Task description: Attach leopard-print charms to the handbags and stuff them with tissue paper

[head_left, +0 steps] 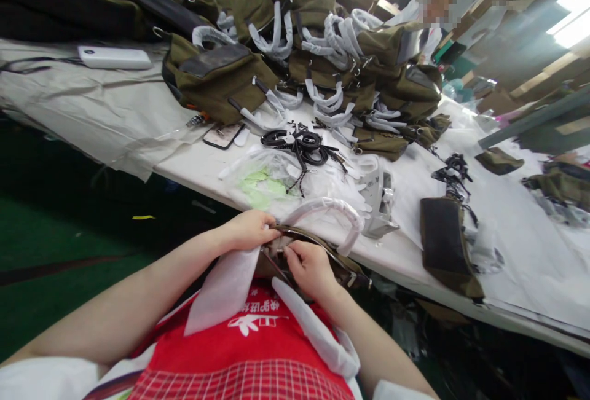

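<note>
An olive handbag [338, 268] with a metal zipper rests against my red apron at the table edge, its top unzipped. My left hand [251, 230] is closed on the far left rim of the bag by the zipper. Over the bag's opening, my right hand [311, 268] pinches with thumb and fingers; what lies between them is too small to make out. One white-wrapped handle [329, 206] arches up over the table side, and another wrapped handle [318, 326] hangs over my apron. A thin white sheet [224, 292] hangs below my left hand.
Olive bags [221, 80] with wrapped handles are heaped at the back. Black straps [299, 145], a phone [224, 136], a green item in clear plastic [260, 185] and a white metal device [380, 197] lie nearer. A dark bag [445, 240] sits right. A white power bank [114, 58] lies left.
</note>
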The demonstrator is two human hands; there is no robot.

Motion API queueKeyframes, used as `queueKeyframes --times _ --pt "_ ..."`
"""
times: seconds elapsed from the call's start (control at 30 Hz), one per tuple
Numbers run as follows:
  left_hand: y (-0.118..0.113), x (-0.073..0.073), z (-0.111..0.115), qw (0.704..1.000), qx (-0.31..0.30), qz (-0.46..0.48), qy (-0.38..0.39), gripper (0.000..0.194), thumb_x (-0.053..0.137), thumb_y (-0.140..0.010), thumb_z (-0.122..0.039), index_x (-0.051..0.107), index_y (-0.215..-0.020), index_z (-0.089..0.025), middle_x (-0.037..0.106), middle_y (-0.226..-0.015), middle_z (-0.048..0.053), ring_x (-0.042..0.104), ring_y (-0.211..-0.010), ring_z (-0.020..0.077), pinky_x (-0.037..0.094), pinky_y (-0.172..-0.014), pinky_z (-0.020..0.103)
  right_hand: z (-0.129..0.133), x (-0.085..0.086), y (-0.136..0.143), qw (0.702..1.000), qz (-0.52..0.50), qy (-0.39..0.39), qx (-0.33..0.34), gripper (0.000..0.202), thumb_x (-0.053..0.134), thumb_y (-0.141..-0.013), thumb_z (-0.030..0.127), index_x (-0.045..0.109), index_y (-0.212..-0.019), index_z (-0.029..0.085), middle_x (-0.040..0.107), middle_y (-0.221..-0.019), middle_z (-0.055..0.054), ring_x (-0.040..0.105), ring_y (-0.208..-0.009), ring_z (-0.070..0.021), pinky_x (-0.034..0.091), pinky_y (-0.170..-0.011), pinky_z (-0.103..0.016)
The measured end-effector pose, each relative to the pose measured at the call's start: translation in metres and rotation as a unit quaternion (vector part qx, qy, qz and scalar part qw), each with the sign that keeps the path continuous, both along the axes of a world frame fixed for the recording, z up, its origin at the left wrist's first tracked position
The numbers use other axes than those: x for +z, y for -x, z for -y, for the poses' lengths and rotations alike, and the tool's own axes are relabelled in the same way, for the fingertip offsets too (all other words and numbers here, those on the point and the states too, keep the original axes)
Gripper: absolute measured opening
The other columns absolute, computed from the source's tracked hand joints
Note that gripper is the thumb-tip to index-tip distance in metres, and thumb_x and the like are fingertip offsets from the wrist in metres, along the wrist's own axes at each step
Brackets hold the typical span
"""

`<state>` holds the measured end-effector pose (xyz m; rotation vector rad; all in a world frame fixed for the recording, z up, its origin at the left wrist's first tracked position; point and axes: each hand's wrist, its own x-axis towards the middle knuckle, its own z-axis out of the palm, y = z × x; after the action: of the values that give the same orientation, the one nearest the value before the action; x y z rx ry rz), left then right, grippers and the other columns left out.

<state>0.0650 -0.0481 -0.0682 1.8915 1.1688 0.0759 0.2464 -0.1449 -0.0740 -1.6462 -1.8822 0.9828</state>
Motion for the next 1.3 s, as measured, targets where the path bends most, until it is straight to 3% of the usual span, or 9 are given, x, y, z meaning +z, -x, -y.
queueKeyframes --times 0.07,0.13,0.23,0.3,0.4,0.57,0.83,1.03,1.3 --pt "0.002 0.016 0.008 0.989 0.021 -0.052 -0.139 0.024 0.063 -0.075 -0.043 0.068 -0.076 -0.020 0.070 -0.075 0.002 0.062 -0.071 0.0191 0.040 -0.059 0.026 0.002 0.008 0.001 0.997 0.044 -0.068 0.000 0.030 0.045 -0.092 0.029 0.062 -0.069 0.020 0.063 -0.068 -0.004 0.057 -0.066 -0.0164 0.038 -0.066 -0.027" --pt "0.003 0.033 0.021 0.964 0.003 -0.054 -0.260 0.019 0.059 -0.082 -0.037 0.068 -0.089 -0.021 0.071 -0.088 0.004 0.064 -0.081 0.0203 0.044 -0.067 0.027 0.002 0.014 0.001 0.996 0.028 -0.080 -0.033 0.030 0.044 -0.094 0.030 0.061 -0.071 0.020 0.062 -0.067 -0.003 0.056 -0.064 -0.0159 0.038 -0.064 -0.027" --pt "0.000 0.050 0.042 0.942 -0.082 -0.025 -0.324 0.021 0.049 -0.090 -0.027 0.067 -0.101 -0.023 0.071 -0.094 0.003 0.066 -0.082 0.0186 0.047 -0.070 0.027 -0.001 0.020 0.002 0.995 -0.031 -0.067 -0.070 0.031 0.043 -0.095 0.031 0.060 -0.071 0.020 0.062 -0.065 -0.001 0.054 -0.060 -0.0144 0.037 -0.060 -0.026" --pt "-0.005 0.051 0.049 0.940 -0.099 -0.033 -0.325 0.020 0.053 -0.089 -0.028 0.067 -0.103 -0.022 0.071 -0.093 0.004 0.067 -0.080 0.0200 0.048 -0.067 0.028 -0.003 0.024 0.004 0.994 -0.044 -0.071 -0.071 0.032 0.042 -0.095 0.031 0.058 -0.070 0.020 0.062 -0.066 -0.001 0.053 -0.060 -0.0140 0.037 -0.060 -0.026" --pt "-0.009 0.041 0.047 0.946 -0.081 -0.038 -0.312 0.020 0.053 -0.089 -0.032 0.069 -0.092 -0.021 0.071 -0.086 0.005 0.067 -0.077 0.0216 0.048 -0.064 0.029 -0.006 0.030 0.005 0.995 -0.020 -0.090 -0.049 0.031 0.042 -0.095 0.031 0.057 -0.070 0.021 0.060 -0.065 -0.001 0.053 -0.061 -0.0146 0.036 -0.061 -0.026" --pt "-0.009 0.022 0.034 0.967 0.000 0.079 -0.243 0.020 0.053 -0.090 -0.029 0.071 -0.093 -0.021 0.074 -0.089 0.003 0.067 -0.081 0.0171 0.048 -0.073 0.025 -0.013 0.035 0.003 0.997 -0.004 -0.067 -0.033 0.031 0.037 -0.098 0.034 0.055 -0.077 0.021 0.057 -0.063 0.000 0.052 -0.059 -0.0145 0.035 -0.060 -0.025" --pt "-0.005 0.013 0.022 0.963 0.057 0.184 -0.190 0.018 0.056 -0.084 -0.025 0.073 -0.080 -0.019 0.070 -0.086 0.004 0.064 -0.082 0.0166 0.048 -0.077 0.025 -0.014 0.025 -0.003 0.997 -0.023 -0.044 -0.062 0.044 0.030 -0.099 0.041 0.047 -0.064 0.020 0.049 -0.058 0.001 0.042 -0.054 -0.0124 0.027 -0.053 -0.026" --pt "-0.005 0.004 0.014 0.965 0.087 0.208 -0.133 0.022 0.059 -0.083 -0.031 0.075 -0.075 -0.018 0.070 -0.079 0.004 0.065 -0.078 0.0174 0.048 -0.075 0.026 -0.013 0.020 -0.003 0.995 -0.018 -0.054 -0.077 0.042 0.043 -0.093 0.038 0.045 -0.055 0.019 0.043 -0.050 0.004 0.037 -0.049 -0.0102 0.023 -0.050 -0.025" --pt "-0.006 0.005 0.011 0.969 0.091 0.200 -0.116 0.022 0.059 -0.081 -0.031 0.075 -0.073 -0.018 0.071 -0.078 0.004 0.065 -0.078 0.0181 0.048 -0.075 0.027 -0.017 0.015 0.001 0.987 -0.122 0.059 -0.083 0.043 0.043 -0.092 0.037 0.054 -0.055 0.019 0.049 -0.043 0.004 0.044 -0.040 -0.0094 0.033 -0.046 -0.021"
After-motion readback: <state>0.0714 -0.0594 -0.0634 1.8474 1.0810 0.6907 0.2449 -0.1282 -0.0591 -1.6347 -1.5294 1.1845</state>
